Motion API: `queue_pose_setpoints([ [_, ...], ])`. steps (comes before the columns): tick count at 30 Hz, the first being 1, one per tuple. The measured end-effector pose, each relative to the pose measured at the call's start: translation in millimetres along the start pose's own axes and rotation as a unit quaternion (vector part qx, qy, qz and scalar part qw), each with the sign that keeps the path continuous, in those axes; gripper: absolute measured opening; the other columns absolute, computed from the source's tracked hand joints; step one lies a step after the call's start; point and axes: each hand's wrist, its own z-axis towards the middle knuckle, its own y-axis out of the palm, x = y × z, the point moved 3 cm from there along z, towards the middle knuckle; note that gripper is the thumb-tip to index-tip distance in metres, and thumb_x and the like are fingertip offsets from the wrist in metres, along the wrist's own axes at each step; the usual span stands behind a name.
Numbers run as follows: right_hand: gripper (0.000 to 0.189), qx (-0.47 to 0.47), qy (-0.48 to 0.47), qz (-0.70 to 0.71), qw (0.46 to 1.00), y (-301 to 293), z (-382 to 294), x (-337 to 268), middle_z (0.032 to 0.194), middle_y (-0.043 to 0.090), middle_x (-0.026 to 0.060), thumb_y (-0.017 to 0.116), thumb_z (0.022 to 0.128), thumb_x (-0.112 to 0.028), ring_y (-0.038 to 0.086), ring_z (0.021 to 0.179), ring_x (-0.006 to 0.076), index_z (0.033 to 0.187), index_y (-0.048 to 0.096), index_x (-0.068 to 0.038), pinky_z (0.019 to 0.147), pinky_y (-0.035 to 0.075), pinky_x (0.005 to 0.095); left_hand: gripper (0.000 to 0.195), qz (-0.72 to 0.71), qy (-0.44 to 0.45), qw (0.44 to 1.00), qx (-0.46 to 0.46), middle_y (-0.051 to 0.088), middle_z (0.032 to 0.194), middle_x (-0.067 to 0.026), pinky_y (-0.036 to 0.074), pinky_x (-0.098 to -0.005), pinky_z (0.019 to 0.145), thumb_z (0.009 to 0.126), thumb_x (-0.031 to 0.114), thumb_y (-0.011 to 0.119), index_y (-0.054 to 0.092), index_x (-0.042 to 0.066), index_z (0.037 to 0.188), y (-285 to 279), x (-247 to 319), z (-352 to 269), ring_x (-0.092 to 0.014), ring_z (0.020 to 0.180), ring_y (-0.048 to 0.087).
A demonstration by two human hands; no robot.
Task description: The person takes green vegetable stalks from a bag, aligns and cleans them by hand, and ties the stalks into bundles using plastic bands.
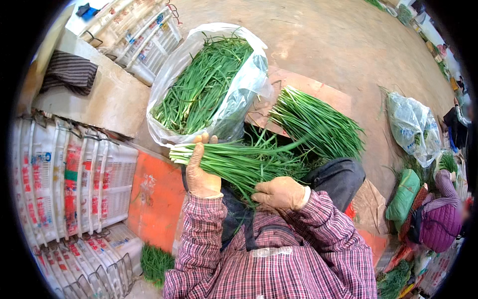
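Observation:
My left hand, in a tan glove, is closed around the pale stem ends of a bunch of Chinese chives that lies across my lap. My right hand, gloved too, is at the lower edge of the leaves; whether it grips any is unclear. Beyond the bunch stands a clear plastic bag filled with loose chives. To its right, a neat pile of chives rests on flattened cardboard, stems toward the bag. More loose leaves lie under the held bunch.
Stacks of white plastic crates line the left side, beside an orange board. A small heap of greens is at lower left. To the right are a plastic bag, a green sack and a seated person in purple.

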Motion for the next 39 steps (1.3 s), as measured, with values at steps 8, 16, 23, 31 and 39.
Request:
queue_pose_setpoints([
  [8, 0.042, -0.061, 0.147, -0.104, 0.982, 18, -33, 61, 0.094, 0.072, 0.0201, 0.054, 0.097, -0.046, 0.069, 0.093, 0.0398, 0.11, 0.07, -0.01, 0.082, 0.053, 0.0489, 0.03, -0.06, 0.024, 0.997, 0.046, 0.064, 0.13, -0.0053, 0.049, -0.0527, 0.106, 0.096, 0.012, 0.067, 0.061, 0.01, 0.126, -15, 12, 7, -0.028, 0.124, 0.058],
  [16, 0.038, -0.009, 0.208, -0.134, 0.969, 32, -50, 98, 0.093, 0.073, 0.0192, 0.06, 0.092, -0.043, 0.07, 0.093, 0.0376, 0.102, 0.072, -0.008, 0.081, 0.054, 0.0473, 0.028, -0.061, 0.062, 0.995, 0.05, 0.065, 0.13, -0.0043, 0.047, -0.0526, 0.109, 0.097, 0.016, 0.066, 0.063, 0.012, 0.124, -27, 45, 6, -0.027, 0.127, 0.056],
  [23, 0.024, 0.285, 0.123, -0.138, 0.941, -43, -67, 40, 0.081, 0.071, 0.0131, 0.061, 0.094, -0.033, 0.07, 0.078, 0.0324, 0.095, 0.069, -0.01, 0.067, 0.054, 0.0432, 0.027, -0.054, 0.075, 0.995, -0.044, 0.066, 0.13, -0.0056, 0.044, -0.0569, 0.109, 0.097, 0.016, 0.066, 0.064, 0.014, 0.125, -36, 49, -4, -0.028, 0.126, 0.057],
  [31, 0.025, 0.421, -0.02, -0.02, 0.907, -64, -44, 43, 0.1, 0.071, 0.0126, 0.067, 0.094, -0.026, 0.068, 0.096, 0.0306, 0.108, 0.071, -0.006, 0.083, 0.053, 0.0373, 0.023, -0.043, 0.117, 0.976, -0.18, 0.067, 0.115, 0.0001, 0.048, -0.0511, 0.103, 0.097, 0.017, 0.066, 0.065, 0.014, 0.12, -20, 57, -23, -0.021, 0.106, 0.064],
  [39, 0.028, 0.343, 0.04, 0.292, 0.892, -44, -36, 71, 0.105, 0.071, 0.0139, 0.069, 0.095, -0.021, 0.068, 0.099, 0.025, 0.116, 0.07, -0.004, 0.087, 0.053, 0.0332, 0.024, -0.094, 0.106, 0.941, -0.307, 0.065, 0.11, -0.002, 0.046, -0.048, 0.099, 0.095, 0.015, 0.069, 0.06, 0.014, 0.118, -21, 62, -33, -0.02, 0.097, 0.061],
])
